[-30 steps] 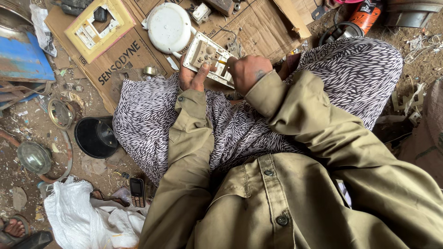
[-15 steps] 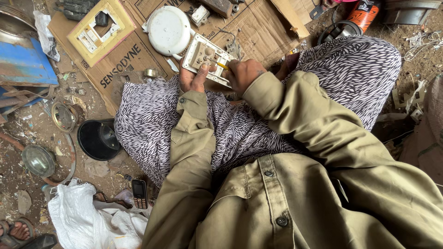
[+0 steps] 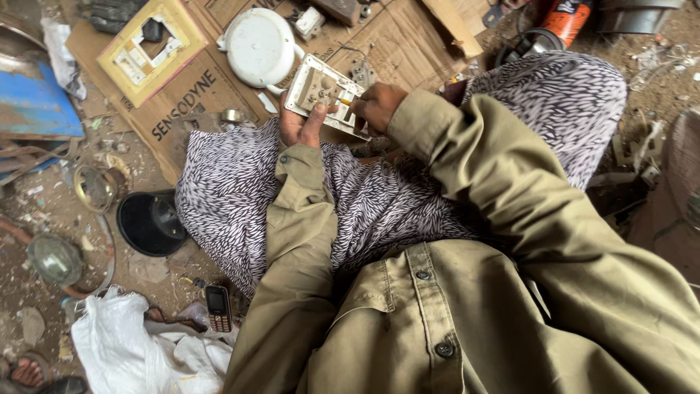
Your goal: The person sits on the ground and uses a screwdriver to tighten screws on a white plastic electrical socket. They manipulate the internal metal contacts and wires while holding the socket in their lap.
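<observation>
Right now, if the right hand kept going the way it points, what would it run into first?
The right hand points left across the pale switch plate it already touches. Past that, it would likely meet the left hand gripping the plate's near edge, though depth is hard to judge.

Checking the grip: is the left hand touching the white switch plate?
Touching. The head view shows the left hand holding the switch plate, its thumb lying across the plate's lower face.

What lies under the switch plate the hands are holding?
Under the switch plate shows cardboard, and at its near edge the patterned lap. The left hand and right hand cover the rest.
</observation>
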